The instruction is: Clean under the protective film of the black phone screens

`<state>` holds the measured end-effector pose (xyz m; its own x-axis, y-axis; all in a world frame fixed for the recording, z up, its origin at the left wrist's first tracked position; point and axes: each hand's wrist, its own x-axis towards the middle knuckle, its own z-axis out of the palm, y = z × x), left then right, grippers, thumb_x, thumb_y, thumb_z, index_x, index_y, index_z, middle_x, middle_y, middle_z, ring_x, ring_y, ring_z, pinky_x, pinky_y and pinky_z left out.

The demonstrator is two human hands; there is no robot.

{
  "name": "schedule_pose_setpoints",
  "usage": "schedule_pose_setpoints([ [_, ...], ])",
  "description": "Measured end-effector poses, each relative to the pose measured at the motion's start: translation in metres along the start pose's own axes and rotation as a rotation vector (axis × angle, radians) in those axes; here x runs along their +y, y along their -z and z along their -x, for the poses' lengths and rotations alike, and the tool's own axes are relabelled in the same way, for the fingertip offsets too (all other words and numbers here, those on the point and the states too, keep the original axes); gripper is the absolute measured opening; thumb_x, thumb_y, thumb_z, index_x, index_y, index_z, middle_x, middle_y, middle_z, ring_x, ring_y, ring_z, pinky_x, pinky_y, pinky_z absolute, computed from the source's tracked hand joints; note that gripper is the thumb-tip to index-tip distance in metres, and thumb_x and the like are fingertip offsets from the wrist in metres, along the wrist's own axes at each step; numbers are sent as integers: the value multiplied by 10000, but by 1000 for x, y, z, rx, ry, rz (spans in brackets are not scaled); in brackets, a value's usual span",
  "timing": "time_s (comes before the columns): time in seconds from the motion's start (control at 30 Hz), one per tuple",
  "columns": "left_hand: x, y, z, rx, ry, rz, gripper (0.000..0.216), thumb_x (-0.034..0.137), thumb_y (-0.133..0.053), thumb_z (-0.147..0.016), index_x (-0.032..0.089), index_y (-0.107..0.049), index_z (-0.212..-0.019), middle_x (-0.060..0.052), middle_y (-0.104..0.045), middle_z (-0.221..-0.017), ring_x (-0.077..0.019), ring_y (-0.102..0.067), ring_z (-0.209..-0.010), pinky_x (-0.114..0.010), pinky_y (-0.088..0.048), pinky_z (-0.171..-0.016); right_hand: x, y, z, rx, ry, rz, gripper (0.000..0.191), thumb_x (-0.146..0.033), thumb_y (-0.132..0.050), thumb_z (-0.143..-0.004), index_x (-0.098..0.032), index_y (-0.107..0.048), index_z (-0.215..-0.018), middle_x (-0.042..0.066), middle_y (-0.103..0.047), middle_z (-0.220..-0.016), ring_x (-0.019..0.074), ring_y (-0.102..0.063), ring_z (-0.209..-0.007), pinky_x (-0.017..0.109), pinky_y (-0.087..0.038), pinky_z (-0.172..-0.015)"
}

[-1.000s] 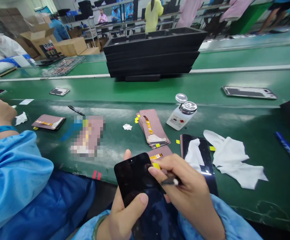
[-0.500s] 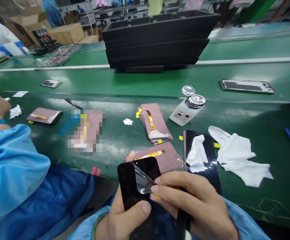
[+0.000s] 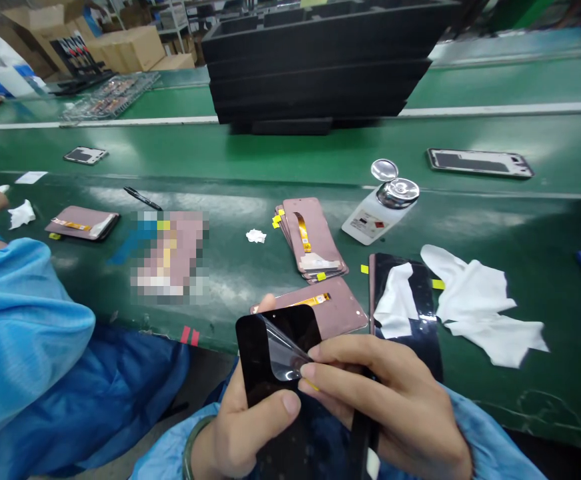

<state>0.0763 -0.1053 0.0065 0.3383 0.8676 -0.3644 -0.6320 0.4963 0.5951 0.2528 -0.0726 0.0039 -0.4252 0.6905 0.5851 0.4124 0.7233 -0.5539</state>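
Note:
My left hand grips a black phone screen panel from below, thumb across its lower face. My right hand pinches a clear protective film that curls up off the panel's face, a yellow tab at the fingertips. A dark pen-like tool lies tucked under the right fingers. Both hands are held over my lap at the near edge of the green bench.
A pink-backed panel lies just beyond my hands, a stack of the same behind it. A black panel with a white wipe, more wipes, a solvent dispenser, stacked black trays, and a neighbour's blue sleeve at left.
A second ago the right fingers held the yellow tab at the panel's corner. Since then the film has been lifted and peeled back across the black face; the view tilted down slightly.

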Motion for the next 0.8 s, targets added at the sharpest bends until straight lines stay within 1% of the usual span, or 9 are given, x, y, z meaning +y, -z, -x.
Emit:
schedule_pose_setpoints([
  [0.07,1,-1,0,-6,-4,9,590,206,-703,-791,498,-533,-1274,48,-655,-1255,-203,-633,-1090,-332,-439,-996,0,0,1,-5,-24,5,215,-99,-542,-873,-218,-648,-1018,18,-682,-861,100,-653,-648,185,-519,-559],
  [0.17,0,0,0,23,16,11,699,211,-714,-781,492,-431,-1355,29,-646,-1264,-217,-633,-1084,-387,-429,-1016,1,-2,0,18,-17,-1,200,-103,-544,-871,-203,-653,-1006,18,-677,-854,101,-644,-642,189,-515,-548],
  [0.23,-2,1,1,30,19,9,753,213,-715,-780,469,-370,-1399,10,-635,-1281,-222,-626,-1094,-388,-437,-1002,2,-3,-2,34,13,-10,186,-105,-543,-871,-183,-658,-996,26,-672,-853,96,-633,-628,184,-510,-531],
  [0.4,-2,0,-2,-44,-7,57,624,178,-674,-815,471,-482,-1331,27,-636,-1282,-198,-631,-1084,-321,-458,-957,3,-2,-3,40,35,17,176,-114,-550,-872,-185,-668,-982,37,-683,-862,103,-640,-654,184,-523,-552],
  [0.5,-2,-1,-4,-66,-12,50,612,177,-659,-830,495,-479,-1321,40,-627,-1296,-198,-637,-1079,-315,-466,-939,3,-2,-2,38,21,31,182,-116,-543,-876,-198,-671,-977,38,-686,-859,106,-645,-662,187,-526,-550],
  [0.6,-3,0,-3,-33,-17,15,641,193,-685,-813,462,-462,-1350,33,-613,-1319,-192,-644,-1057,-312,-461,-945,4,-2,-1,43,33,20,181,-121,-552,-873,-193,-667,-992,43,-681,-876,103,-648,-674,183,-534,-561],
  [0.7,-4,1,0,25,11,1,738,212,-726,-772,459,-406,-1390,39,-602,-1327,-194,-622,-1090,-316,-442,-953,4,-3,1,36,34,15,169,-123,-574,-868,-182,-664,-999,47,-672,-898,103,-647,-690,187,-535,-588],
  [0.73,-4,2,1,44,27,-12,773,222,-733,-762,457,-377,-1406,34,-617,-1298,-193,-629,-1066,-315,-451,-914,4,-3,1,28,26,9,174,-118,-576,-867,-182,-663,-1004,46,-668,-907,101,-644,-690,188,-530,-588],
  [0.8,-5,5,1,77,52,-57,823,270,-763,-728,425,-352,-1424,5,-671,-1126,-189,-659,-922,-305,-455,-741,5,-4,1,12,9,-6,191,-103,-570,-868,-181,-661,-1018,43,-662,-920,93,-635,-686,187,-517,-579],
])
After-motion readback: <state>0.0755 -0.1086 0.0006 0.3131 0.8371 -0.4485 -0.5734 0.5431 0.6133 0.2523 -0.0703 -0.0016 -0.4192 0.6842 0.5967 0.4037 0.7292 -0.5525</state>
